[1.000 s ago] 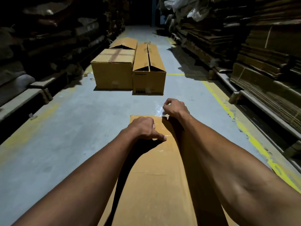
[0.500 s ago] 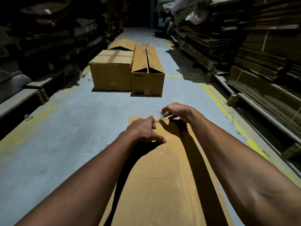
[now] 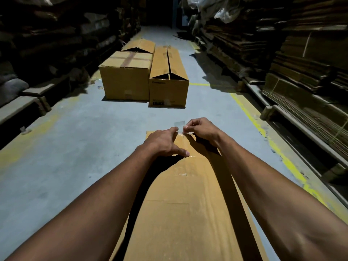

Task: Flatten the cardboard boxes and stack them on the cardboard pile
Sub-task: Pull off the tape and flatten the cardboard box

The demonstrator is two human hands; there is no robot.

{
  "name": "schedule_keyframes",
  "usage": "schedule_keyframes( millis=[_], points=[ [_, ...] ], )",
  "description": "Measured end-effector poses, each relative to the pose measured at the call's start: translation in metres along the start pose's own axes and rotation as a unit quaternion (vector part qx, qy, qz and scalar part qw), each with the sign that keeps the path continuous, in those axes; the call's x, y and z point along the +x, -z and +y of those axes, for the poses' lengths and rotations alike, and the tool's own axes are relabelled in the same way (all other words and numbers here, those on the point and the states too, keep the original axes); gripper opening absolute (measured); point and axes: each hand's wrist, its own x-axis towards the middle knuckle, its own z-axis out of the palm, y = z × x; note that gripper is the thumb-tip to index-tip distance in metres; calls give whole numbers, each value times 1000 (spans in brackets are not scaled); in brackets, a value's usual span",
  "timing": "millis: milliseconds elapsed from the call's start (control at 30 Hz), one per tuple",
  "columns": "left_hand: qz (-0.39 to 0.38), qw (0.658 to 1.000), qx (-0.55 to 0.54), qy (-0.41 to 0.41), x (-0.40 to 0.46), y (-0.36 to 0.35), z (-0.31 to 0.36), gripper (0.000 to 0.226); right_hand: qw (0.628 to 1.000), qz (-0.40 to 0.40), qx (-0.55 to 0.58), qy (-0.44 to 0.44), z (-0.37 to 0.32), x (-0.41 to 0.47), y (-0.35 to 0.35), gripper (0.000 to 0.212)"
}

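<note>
While the long brown cardboard box (image 3: 180,194) lies on the grey floor (image 3: 75,157) with its long axis running from near to far between the forearms, the strip of clear tape (image 3: 181,127) sits at its far end, right at the fingertips. The right hand (image 3: 202,129) pinches the lifted end of that tape between thumb and fingers, so it looks better placed to peel. The left hand (image 3: 165,143) rests just beside it on the left, fingers spread flat on the box top, gripping nothing.
</note>
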Motion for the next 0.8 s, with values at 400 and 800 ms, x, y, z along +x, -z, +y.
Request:
schedule_keyframes(
  millis=[400,800],
  points=[
    [39,999,-5,26,4,-9,-6,123,980,106,-22,-166,-26,7,-17,17],
    [44,998,22,41,1,-13,-5,115,970,65,97,-213,-44,7,-10,39]
  ],
)
